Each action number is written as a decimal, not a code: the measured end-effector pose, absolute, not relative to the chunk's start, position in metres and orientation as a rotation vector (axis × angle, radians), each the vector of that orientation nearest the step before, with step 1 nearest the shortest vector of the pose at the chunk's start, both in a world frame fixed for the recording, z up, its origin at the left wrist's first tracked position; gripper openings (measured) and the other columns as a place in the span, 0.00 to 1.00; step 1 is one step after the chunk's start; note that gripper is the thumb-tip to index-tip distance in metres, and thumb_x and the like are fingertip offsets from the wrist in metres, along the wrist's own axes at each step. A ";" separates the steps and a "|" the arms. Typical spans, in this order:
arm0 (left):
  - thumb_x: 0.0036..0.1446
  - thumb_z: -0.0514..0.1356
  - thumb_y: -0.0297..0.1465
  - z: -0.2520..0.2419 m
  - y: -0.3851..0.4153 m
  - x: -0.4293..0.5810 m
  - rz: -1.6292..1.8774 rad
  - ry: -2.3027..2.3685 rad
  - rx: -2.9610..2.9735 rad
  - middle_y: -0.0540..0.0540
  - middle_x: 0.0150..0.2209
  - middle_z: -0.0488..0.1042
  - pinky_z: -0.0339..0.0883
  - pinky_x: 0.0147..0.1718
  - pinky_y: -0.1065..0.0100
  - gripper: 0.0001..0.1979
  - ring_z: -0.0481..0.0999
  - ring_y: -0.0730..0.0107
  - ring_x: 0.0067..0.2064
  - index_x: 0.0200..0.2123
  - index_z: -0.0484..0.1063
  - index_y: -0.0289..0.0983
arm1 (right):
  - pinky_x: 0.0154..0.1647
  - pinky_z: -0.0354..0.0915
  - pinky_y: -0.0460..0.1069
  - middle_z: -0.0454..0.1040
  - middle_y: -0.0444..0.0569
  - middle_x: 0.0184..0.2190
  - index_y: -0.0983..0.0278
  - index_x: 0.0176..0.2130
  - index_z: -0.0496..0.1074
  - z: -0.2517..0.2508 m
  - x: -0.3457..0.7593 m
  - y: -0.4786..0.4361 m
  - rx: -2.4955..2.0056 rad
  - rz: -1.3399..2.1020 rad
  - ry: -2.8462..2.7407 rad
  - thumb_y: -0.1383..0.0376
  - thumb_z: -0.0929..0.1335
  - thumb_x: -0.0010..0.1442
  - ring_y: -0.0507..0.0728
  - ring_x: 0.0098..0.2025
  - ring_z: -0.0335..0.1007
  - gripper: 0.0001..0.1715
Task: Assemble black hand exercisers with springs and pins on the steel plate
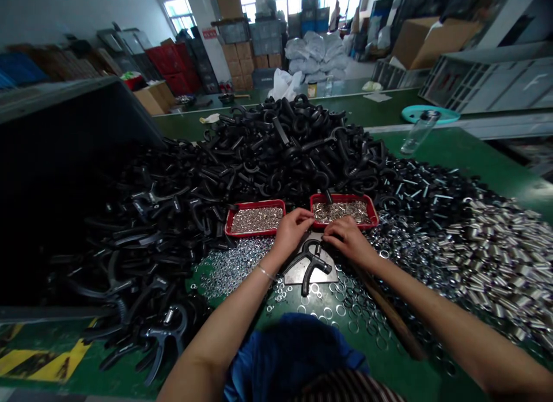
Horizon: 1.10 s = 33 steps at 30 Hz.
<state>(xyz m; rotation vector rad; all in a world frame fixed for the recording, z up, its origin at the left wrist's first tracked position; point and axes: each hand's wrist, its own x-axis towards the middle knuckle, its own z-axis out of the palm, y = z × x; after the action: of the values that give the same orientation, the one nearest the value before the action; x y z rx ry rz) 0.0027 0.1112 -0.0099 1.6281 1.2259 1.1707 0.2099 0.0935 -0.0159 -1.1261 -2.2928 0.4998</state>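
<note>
My left hand (pixel 296 226) is at the left end of the right red tray (pixel 375 220), thumb and fingers pinched together; anything between them is too small to make out. My right hand (pixel 349 238) is curled just in front of that tray, fingertips together over the far edge of a metal plate (pixel 296 273); what they hold, if anything, is hidden. A black hand grip strengthener (pixel 310 266) with a small spring lies on the plate, just below both hands. Small metal pins (pixel 345 211) fill the right tray. The left red tray (pixel 228 226) holds small shiny metal parts (pixel 257 220).
Black handles (pixel 276 143) are heaped behind the trays. Assembled hand grips (pixel 166 333) lie at the left. Small rings (pixel 233 266) and larger rings (pixel 354 310) are scattered around the plate. Springs (pixel 496 258) pile up at right. A wooden bar (pixel 389 315) lies under my right forearm.
</note>
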 end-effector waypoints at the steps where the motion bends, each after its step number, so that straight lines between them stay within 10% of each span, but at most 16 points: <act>1: 0.57 0.63 0.31 -0.014 0.100 -0.003 1.159 1.235 1.557 0.45 0.37 0.80 0.71 0.41 0.68 0.07 0.79 0.68 0.39 0.39 0.75 0.35 | 0.52 0.54 0.56 0.77 0.50 0.38 0.62 0.36 0.76 -0.017 0.208 0.093 -1.150 0.469 -2.311 0.60 0.66 0.66 0.60 0.44 0.66 0.11; 33: 0.65 0.56 0.30 -0.030 0.039 -0.002 0.699 1.591 2.231 0.42 0.39 0.74 0.62 0.50 0.57 0.07 0.71 0.58 0.45 0.36 0.73 0.36 | 0.39 0.63 0.56 0.73 0.60 0.38 0.65 0.40 0.70 -0.014 0.232 0.042 -1.722 -0.100 -2.536 0.58 0.68 0.64 0.66 0.40 0.68 0.12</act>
<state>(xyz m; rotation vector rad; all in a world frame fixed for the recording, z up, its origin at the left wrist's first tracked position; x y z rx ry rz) -0.0022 0.0387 -0.0303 2.2312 1.5908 0.6994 0.2320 0.0423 -0.0139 -1.7221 -2.5356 -0.1000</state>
